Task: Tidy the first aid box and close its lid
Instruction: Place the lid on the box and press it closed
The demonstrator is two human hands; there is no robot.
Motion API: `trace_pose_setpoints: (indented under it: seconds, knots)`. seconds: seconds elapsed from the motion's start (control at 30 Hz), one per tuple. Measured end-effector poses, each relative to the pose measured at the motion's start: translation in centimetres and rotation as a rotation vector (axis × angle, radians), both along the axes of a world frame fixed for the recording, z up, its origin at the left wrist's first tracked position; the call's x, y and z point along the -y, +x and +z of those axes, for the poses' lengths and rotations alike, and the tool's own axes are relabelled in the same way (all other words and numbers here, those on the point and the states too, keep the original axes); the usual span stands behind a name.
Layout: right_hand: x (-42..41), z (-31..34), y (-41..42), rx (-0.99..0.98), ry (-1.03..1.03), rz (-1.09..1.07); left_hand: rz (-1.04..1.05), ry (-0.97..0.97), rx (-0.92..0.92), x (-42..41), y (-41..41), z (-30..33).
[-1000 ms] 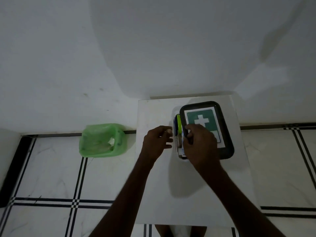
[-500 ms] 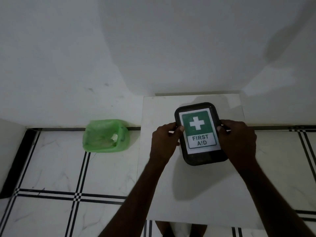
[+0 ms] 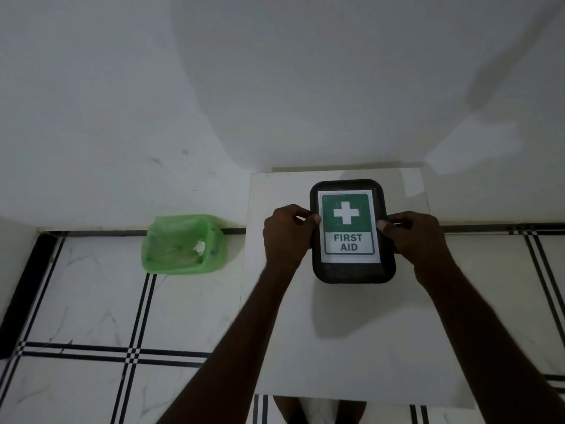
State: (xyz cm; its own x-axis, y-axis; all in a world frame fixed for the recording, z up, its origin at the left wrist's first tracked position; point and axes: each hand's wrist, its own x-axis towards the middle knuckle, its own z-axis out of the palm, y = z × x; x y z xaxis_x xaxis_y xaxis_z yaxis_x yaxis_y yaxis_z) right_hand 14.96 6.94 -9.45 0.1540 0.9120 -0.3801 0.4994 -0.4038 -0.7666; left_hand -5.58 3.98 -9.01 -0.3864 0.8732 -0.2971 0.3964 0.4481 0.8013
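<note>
Now the lid (image 3: 351,231) lies flat over the box, where a second ago it stood tipped up on its right side with the packed contents showing along the left edge. Half a second back you already had it down, turned a little askew; since then it has squared up, its long sides running straight away from you.

Your left hand (image 3: 286,237) clasps the left edge, thumb tip on the rim beside the label, and your right hand (image 3: 412,237) clasps the right edge the same way, both closed on the lid. The box sits at the far middle of the white worktop (image 3: 351,347), close to the wall.

That suggests the tidying is done and you are pressing the lid home. Whether it has seated all round I cannot tell, since the box beneath is hidden.

The label (image 3: 348,228) is a white sheet with a green panel, a white cross above and the words "FIRST AID" in green on white below. No brand name shows. A green bin (image 3: 183,244) stands on the floor to the left, well apart.
</note>
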Motion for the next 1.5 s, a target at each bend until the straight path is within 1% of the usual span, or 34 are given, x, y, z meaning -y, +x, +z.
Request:
trace_pose_setpoints:
  seconds: [0.1,0.2,0.27,0.33,0.37,0.47,0.53,0.6,0.7,0.87,0.97,1.0,1.07,1.13,1.17,1.23,1.3,1.37,1.5]
  knots:
    - [-0.3,-0.3,0.1,-0.090,-0.074,-0.019,0.027,-0.061,0.141,-0.2,-0.1,-0.2]
    - [-0.1,0.0,-0.1,-0.078,-0.052,-0.035,0.054,-0.060,0.183,0.3,0.0,-0.2]
    - [0.6,0.4,0.3,-0.119,-0.062,-0.061,0.077,-0.075,0.276,0.9,0.1,-0.1]
    - [2.0,0.8,1.0,-0.214,-0.129,-0.090,0.098,-0.123,0.418,2.2,-0.1,0.2]
    - [3.0,0.9,1.3,-0.274,-0.195,-0.103,0.098,-0.164,0.477,3.3,-0.3,0.1]
    - [6.1,0.6,1.9,-0.435,-0.374,-0.134,0.053,-0.290,0.592,6.7,-0.6,-0.4]
    - [7.2,0.3,2.0,-0.501,-0.372,-0.162,0.082,-0.285,0.670,7.9,-0.2,-0.8]
    - [7.4,0.3,1.7,-0.542,-0.337,-0.196,0.155,-0.234,0.676,8.0,0.2,-1.1]
    - [7.0,0.3,1.4,-0.549,-0.319,-0.235,0.217,-0.188,0.661,7.6,0.6,-1.2]
    - [6.8,0.2,1.1,-0.533,-0.318,-0.273,0.225,-0.201,0.658,7.6,0.9,-1.0]
    - [6.2,0.5,1.6,-0.462,-0.377,-0.173,0.146,-0.294,0.692,7.0,0.1,-0.7]
    - [5.6,0.7,1.9,-0.420,-0.410,-0.102,0.102,-0.320,0.651,6.6,-0.3,-0.6]
    - [3.7,1.4,2.2,-0.283,-0.448,0.065,0.039,-0.307,0.549,5.1,-0.8,-0.6]
    - [1.4,2.0,1.9,-0.154,-0.370,0.142,0.031,-0.236,0.546,3.2,-1.0,-0.3]
    - [0.3,2.3,1.5,-0.135,-0.304,0.133,0.035,-0.201,0.574,2.1,-1.1,-0.1]
    - [-1.8,2.5,0.6,-0.229,-0.224,0.035,0.044,-0.170,0.598,-0.1,-1.1,0.1]
    - [-3.7,2.3,-0.3,-0.347,-0.219,-0.063,0.058,-0.160,0.572,-1.9,-1.1,0.0]
    - [-5.2,1.8,-0.8,-0.368,-0.217,-0.093,0.077,-0.149,0.554,-3.4,-1.0,-0.3]
    - [-7.2,0.7,-1.4,-0.346,-0.218,-0.138,0.112,-0.139,0.510,-5.6,-1.1,-0.7]
